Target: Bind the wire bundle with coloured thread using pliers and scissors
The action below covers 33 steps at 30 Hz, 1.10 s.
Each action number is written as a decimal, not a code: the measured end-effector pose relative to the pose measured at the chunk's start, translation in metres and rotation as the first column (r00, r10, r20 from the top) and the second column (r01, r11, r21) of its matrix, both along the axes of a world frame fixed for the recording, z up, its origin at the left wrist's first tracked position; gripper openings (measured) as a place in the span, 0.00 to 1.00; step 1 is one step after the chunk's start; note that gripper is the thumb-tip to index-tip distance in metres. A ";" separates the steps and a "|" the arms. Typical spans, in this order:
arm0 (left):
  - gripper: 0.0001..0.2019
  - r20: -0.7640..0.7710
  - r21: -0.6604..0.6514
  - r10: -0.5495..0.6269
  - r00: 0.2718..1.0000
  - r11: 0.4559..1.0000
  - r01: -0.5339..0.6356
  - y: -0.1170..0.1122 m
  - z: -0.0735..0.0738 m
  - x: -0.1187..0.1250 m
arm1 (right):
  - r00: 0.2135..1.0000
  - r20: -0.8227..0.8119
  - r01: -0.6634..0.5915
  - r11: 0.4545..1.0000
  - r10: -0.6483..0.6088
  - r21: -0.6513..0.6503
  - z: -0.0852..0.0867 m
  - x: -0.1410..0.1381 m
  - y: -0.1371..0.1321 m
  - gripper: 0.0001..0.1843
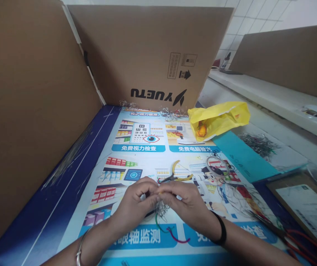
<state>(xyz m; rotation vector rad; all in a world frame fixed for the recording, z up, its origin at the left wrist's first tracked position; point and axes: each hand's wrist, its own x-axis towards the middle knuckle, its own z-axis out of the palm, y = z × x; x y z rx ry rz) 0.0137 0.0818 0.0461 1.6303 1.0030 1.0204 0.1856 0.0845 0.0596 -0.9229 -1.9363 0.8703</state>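
My left hand (140, 197) and my right hand (183, 201) meet fingertip to fingertip over the printed sheet. Both are closed in a pinch. A tiny orange bit shows where the fingers meet; the rest of what they hold is hidden. Just under the fingertips is a tangle of thin silvery wire (161, 210). A green strand (159, 225) and a magenta strand (178, 240) trail below it toward me. Right beyond my fingers lie pliers (175, 175) with yellow handles, their jaws toward my left hand.
A yellow bag (222, 118) with an orange item in its mouth lies back right. Behind stand cardboard panels (147, 48). Wire pieces (258, 144) lie on paper at right, near a wire coil (218, 165). Red-handled scissors (283, 234) rest front right; thin wires (66, 159) lie left.
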 end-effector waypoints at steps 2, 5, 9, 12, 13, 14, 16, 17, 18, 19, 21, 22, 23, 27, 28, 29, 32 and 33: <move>0.06 0.026 -0.012 0.014 1.000 1.000 -0.013 0.000 0.001 0.000 | 1.000 -0.002 -0.004 1.000 0.004 -0.002 0.002 -0.001 0.001 0.08; 0.05 0.104 -0.053 0.069 0.992 0.997 -0.064 0.002 0.000 0.000 | 0.999 0.054 -0.004 1.000 0.004 -0.005 0.006 -0.001 0.004 0.09; 0.05 0.245 -0.142 0.125 0.962 0.986 -0.092 0.004 -0.001 -0.002 | 0.968 0.250 -0.012 0.988 -0.027 0.156 0.007 0.000 0.008 0.13; 0.07 0.363 -0.239 0.158 0.918 0.968 -0.072 0.006 -0.002 -0.003 | 0.891 0.449 -0.056 0.961 -0.074 0.270 0.007 -0.001 0.012 0.13; 0.08 0.394 -0.274 0.171 0.903 0.960 -0.063 0.006 -0.003 -0.004 | 0.866 0.492 -0.068 0.954 -0.088 0.291 0.008 -0.001 0.013 0.13; 0.09 0.418 -0.308 0.185 0.890 0.950 -0.053 0.007 -0.003 -0.004 | 0.851 0.515 -0.077 0.947 -0.100 0.310 0.008 -0.002 0.015 0.13; 0.12 0.447 -0.363 0.210 0.870 0.931 -0.038 0.008 -0.003 -0.005 | 0.860 0.498 -0.077 0.940 -0.106 0.333 0.008 -0.006 0.020 0.12; 0.13 0.459 -0.380 0.216 0.862 0.924 -0.029 0.009 -0.003 -0.005 | 0.879 0.465 -0.065 0.942 -0.102 0.329 0.008 -0.007 0.023 0.12; 0.14 0.475 -0.390 0.217 0.853 0.921 -0.017 0.010 -0.002 -0.006 | 0.902 0.422 -0.045 0.950 -0.095 0.310 0.008 -0.009 0.026 0.10; 0.14 0.493 -0.397 0.214 0.843 0.918 -0.001 0.011 -0.002 -0.007 | 0.922 0.376 -0.023 0.961 -0.086 0.275 0.008 -0.010 0.028 0.09; 0.14 0.528 -0.409 0.207 0.824 0.912 0.033 0.012 -0.003 -0.008 | 0.949 0.308 0.010 0.985 -0.063 0.171 0.007 -0.011 0.032 0.07; 0.13 0.540 -0.416 0.203 0.817 0.908 0.050 0.013 -0.003 -0.008 | 0.956 0.290 0.015 0.993 -0.049 0.121 0.006 -0.011 0.034 0.06; 0.13 0.546 -0.426 0.200 0.814 0.903 0.063 0.014 -0.004 -0.009 | 0.959 0.282 0.009 0.997 -0.032 0.082 0.006 -0.010 0.035 0.06; 0.12 0.503 -0.481 0.229 0.833 0.875 0.050 0.015 -0.008 -0.010 | 0.966 0.258 -0.037 0.992 0.006 0.117 0.002 -0.008 0.033 0.07; 0.11 0.484 -0.494 0.237 0.842 0.869 0.040 0.015 -0.008 -0.010 | 0.969 0.246 -0.040 0.985 -0.002 0.166 0.001 -0.007 0.033 0.07; 0.11 0.466 -0.506 0.244 0.851 0.862 0.030 0.015 -0.007 -0.010 | 0.972 0.236 -0.040 0.975 -0.013 0.220 -0.001 -0.007 0.031 0.06; 0.11 0.411 -0.529 0.237 0.880 0.849 0.019 0.015 -0.003 -0.012 | 0.970 0.239 -0.041 0.928 -0.053 0.372 -0.004 -0.006 0.028 0.05; 0.12 0.392 -0.528 0.230 0.891 0.849 0.014 0.015 -0.001 -0.012 | 0.966 0.249 -0.046 0.907 -0.066 0.418 -0.005 -0.006 0.027 0.06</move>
